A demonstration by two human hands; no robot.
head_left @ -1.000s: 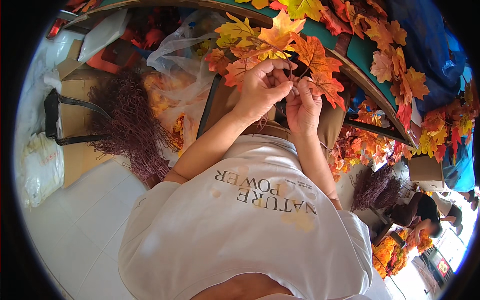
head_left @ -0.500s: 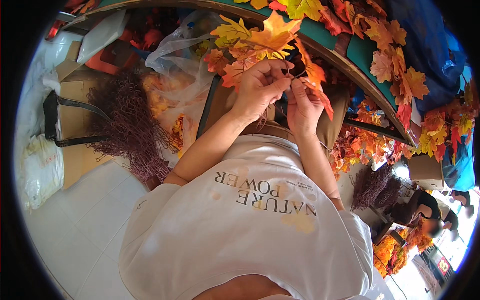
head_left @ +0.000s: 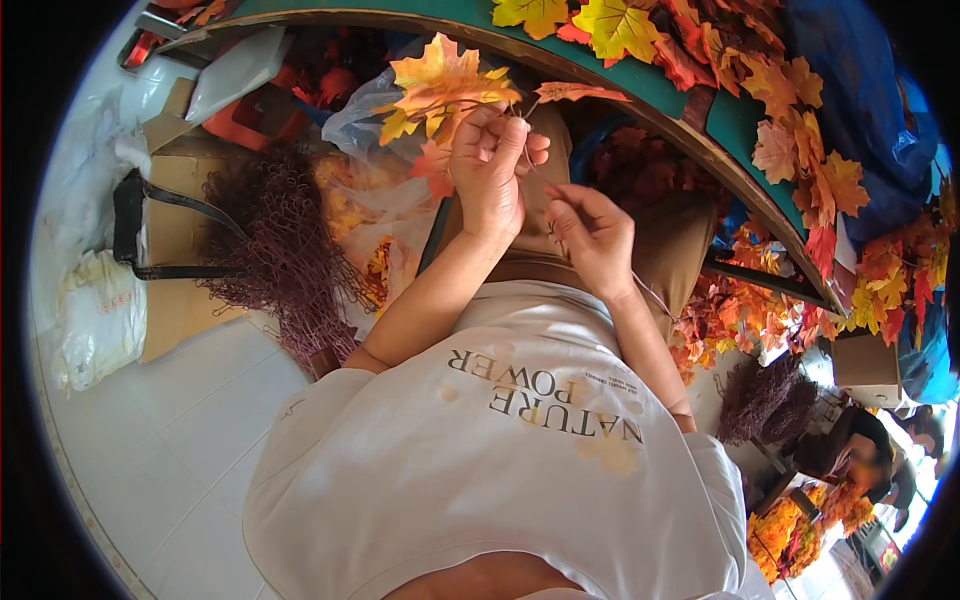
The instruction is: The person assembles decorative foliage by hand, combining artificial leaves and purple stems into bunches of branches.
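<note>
My left hand [head_left: 490,175] pinches the stem of a spray of artificial maple leaves [head_left: 440,78], orange and yellow, raised in front of my lap. One narrow orange leaf [head_left: 580,92] points off to the right from the same spot. Lower and to the right, my right hand [head_left: 597,238] is closed, thumb against fingers, around a thin brown strand [head_left: 655,298] that trails past the wrist. A fine strand also hangs by the left fingertips; whether both are one piece I cannot tell.
A green table edge [head_left: 560,48] curves across the far side, strewn with maple leaves [head_left: 615,25]. Left of me lie a heap of brown wiry stems [head_left: 280,240], a cardboard box [head_left: 180,300] and a clear plastic bag [head_left: 370,130]. Leaf garlands [head_left: 750,285] fill the right; people sit beyond.
My hands have come apart: the left moved slightly left, while the right drew down toward me. The leaf spray shifted left with the left hand, and its leaves turned.
</note>
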